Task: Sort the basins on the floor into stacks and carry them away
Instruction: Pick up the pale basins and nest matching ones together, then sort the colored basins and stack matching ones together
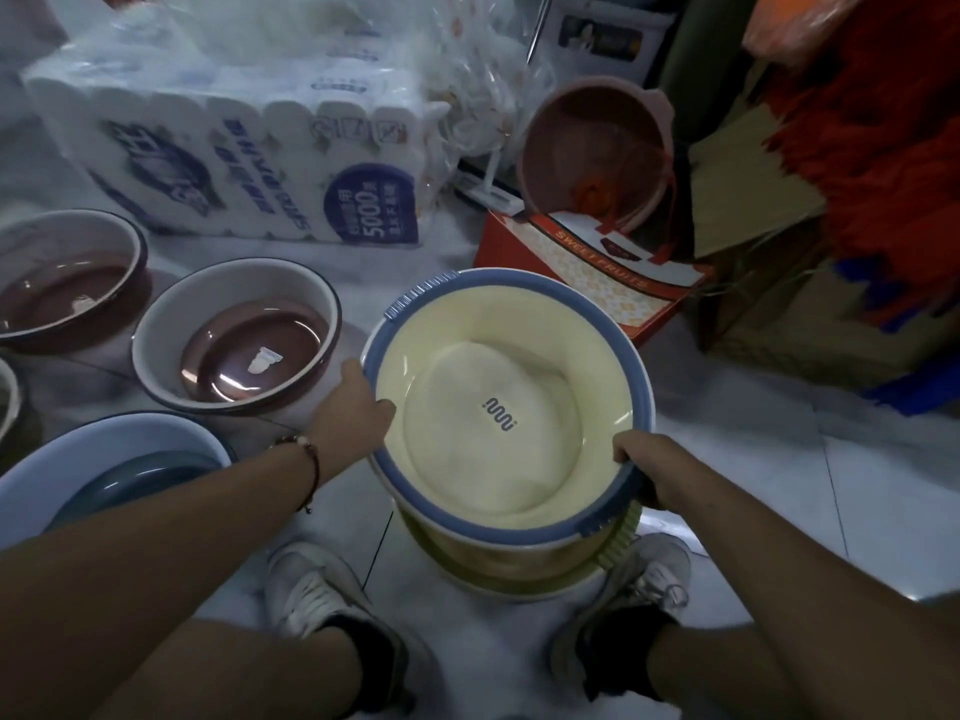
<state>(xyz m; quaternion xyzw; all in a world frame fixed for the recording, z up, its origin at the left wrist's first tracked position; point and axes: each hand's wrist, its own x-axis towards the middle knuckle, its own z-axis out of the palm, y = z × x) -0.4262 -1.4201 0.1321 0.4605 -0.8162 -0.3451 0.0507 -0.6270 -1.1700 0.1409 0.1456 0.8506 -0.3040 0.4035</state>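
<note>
A cream basin with a blue rim sits on top of a small stack of similar basins, above the floor in front of my feet. My left hand grips its left rim and my right hand grips its near right rim. Below it a yellow-green basin shows. To the left on the floor stand two brown-bottomed basins, one near the stack and one farther left. A pale blue basin lies at the lower left under my forearm.
A large pack of paper rolls stands behind the basins. An orange fruit box with a pink basin leaning on it is at the back right. Cardboard and red and blue goods crowd the right side. My shoes stand on the tiled floor.
</note>
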